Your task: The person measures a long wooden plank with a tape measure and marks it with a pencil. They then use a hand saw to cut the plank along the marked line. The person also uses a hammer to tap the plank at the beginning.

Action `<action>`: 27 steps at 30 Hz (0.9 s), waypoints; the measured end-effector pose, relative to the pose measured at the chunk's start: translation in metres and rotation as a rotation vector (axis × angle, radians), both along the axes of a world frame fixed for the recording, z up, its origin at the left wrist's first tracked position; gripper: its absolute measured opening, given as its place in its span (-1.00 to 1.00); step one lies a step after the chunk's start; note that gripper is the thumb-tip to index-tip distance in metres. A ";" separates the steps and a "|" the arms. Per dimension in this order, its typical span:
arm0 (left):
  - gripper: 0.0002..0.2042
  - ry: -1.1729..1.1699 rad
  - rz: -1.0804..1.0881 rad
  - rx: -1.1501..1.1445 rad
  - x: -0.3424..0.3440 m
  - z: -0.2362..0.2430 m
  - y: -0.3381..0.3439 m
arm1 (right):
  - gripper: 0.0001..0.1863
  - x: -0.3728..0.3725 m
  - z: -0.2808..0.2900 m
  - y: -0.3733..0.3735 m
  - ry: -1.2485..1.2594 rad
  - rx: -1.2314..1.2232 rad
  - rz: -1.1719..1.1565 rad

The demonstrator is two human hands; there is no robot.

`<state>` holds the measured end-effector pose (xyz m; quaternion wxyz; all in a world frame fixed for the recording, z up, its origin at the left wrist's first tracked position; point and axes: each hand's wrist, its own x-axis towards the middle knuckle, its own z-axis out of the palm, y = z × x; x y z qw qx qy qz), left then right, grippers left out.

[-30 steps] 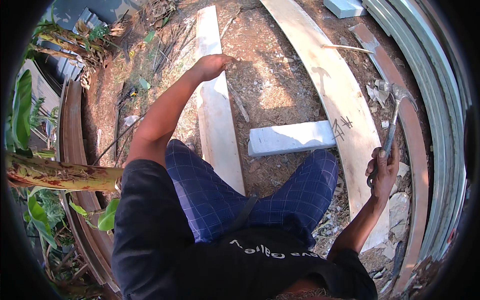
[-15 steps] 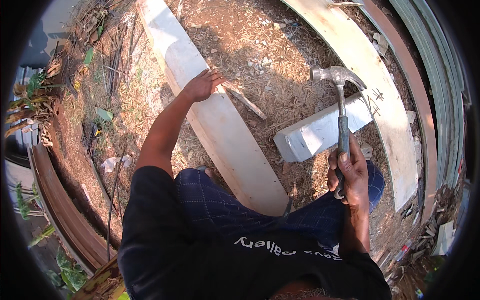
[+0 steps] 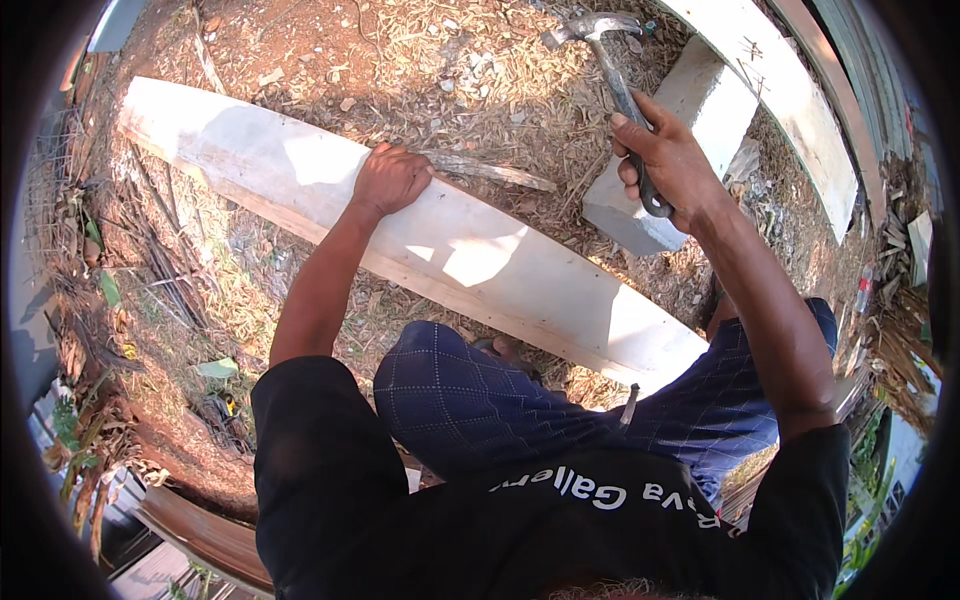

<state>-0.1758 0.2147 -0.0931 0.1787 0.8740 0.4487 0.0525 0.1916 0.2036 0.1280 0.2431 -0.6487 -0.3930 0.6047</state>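
Observation:
A long, pale wooden plank (image 3: 470, 240), built like a narrow box with a side strip, lies slantwise in front of my knees. My left hand (image 3: 393, 180) rests on its upper face, with the fingers bent over the far edge. To the right, my right hand (image 3: 668, 165) grips a claw hammer (image 3: 620, 85) by its dark handle. The steel head points away from me, raised above the ground and apart from the plank. Near my lap, a thin metal piece (image 3: 629, 405) sticks up by the plank's near end; its kind is unclear.
A whitish squared block (image 3: 690, 115) lies beyond my right hand, under a curved-looking pale board (image 3: 800, 110) with several nails on it. A split stick (image 3: 490, 170) lies past the plank. Wood shavings (image 3: 440, 50) cover the soil, and dry leaves and twigs lie leftward.
My view has turned, so the plank now lies more crosswise. My left hand has gone from lying flat to curling over the edge. The hammer has moved farther from my lap.

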 end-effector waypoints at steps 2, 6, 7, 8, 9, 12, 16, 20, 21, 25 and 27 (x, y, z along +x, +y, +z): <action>-0.73 -0.027 0.002 0.014 -0.002 -0.007 0.003 | -0.37 -0.018 -0.039 0.003 -0.047 0.043 -0.125; -0.71 -0.014 0.000 -0.012 -0.003 0.001 0.006 | -0.32 -0.077 -0.083 -0.068 -0.135 -0.320 0.152; -0.71 -0.010 0.005 -0.043 -0.002 0.005 0.006 | -0.30 -0.076 -0.084 -0.082 -0.079 -0.480 0.424; -0.70 -0.006 0.010 -0.075 0.000 0.006 0.006 | -0.33 -0.070 -0.089 -0.075 -0.068 -0.481 0.456; -0.70 -0.006 0.008 -0.065 0.002 0.005 0.004 | -0.36 -0.059 -0.093 -0.060 -0.062 -0.477 0.490; -0.71 0.004 0.003 -0.032 0.001 0.000 0.008 | -0.41 -0.039 -0.091 -0.029 -0.058 -0.419 0.461; -0.72 -0.038 0.004 -0.013 0.004 0.004 0.009 | -0.35 -0.025 -0.100 -0.009 -0.008 -0.188 0.040; -0.74 -0.033 -0.001 -0.033 0.009 0.005 0.013 | -0.25 -0.050 -0.103 -0.053 -0.144 -0.291 0.122; -0.73 -0.079 0.004 0.030 0.007 0.001 0.010 | -0.26 -0.059 -0.100 -0.065 -0.104 -0.370 0.313; -0.75 -0.007 0.029 -0.014 0.001 -0.007 0.006 | -0.29 -0.046 -0.098 -0.051 -0.086 -0.431 0.594; -0.75 0.008 0.029 -0.060 0.004 -0.003 0.007 | -0.32 -0.041 -0.103 -0.052 -0.273 -0.191 0.727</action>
